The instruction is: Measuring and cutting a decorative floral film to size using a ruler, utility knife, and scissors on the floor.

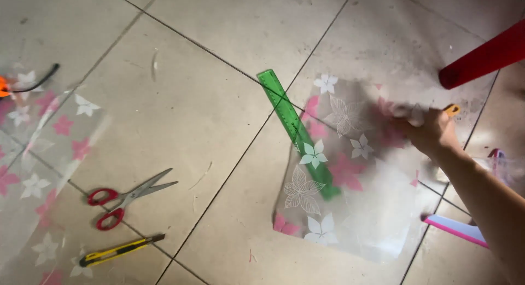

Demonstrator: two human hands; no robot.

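My right hand [432,133] reaches in from the lower right, blurred, with its fingers closed on the upper right edge of a transparent plastic sheet [355,208] printed with pink and white flowers. A small yellow-orange tip [451,109] sticks out behind the hand; I cannot tell what it belongs to. The sheet lies on the tiled floor. A green ruler [281,107] lies at a slant, its lower end under the sheet's left part. My left hand is out of view.
Red-handled scissors [123,200] and a yellow utility knife [117,251] lie at the lower left. A larger flowered sheet [38,170] covers the left edge. A red furniture leg [484,58] is at the upper right, and a white and pink flat thing [456,228] is by my arm.
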